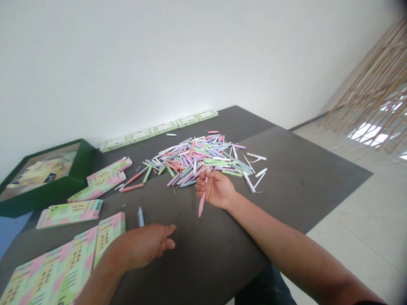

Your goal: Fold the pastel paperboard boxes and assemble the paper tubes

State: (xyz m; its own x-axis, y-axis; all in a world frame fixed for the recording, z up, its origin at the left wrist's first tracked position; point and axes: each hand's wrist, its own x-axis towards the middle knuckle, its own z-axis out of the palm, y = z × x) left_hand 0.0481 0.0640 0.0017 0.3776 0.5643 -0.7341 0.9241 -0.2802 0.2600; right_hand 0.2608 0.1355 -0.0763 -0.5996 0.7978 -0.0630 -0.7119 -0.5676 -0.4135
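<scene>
A pink pen point(201, 204) is gripped in my right hand point(219, 188), its tip pointing down toward the tabletop. Just beyond that hand spreads a large loose pile of pastel pens point(197, 156) in pink, green, purple, blue and white. My left hand point(152, 242) is held low over the dark table, fingers apart, with nothing in it. A light blue pen point(140, 217) lies beside the left wrist. Printed pen boxes point(110, 235) in green and pink lie at the left, partly covered by my left forearm.
More printed boxes point(76, 211) lie loosely at mid left. A green open box point(74, 169) holding plastic packaging stands at the far left. Along the wall runs a row of flat green boxes point(143, 134). The dark table point(295, 178) ends at the right above a pale floor.
</scene>
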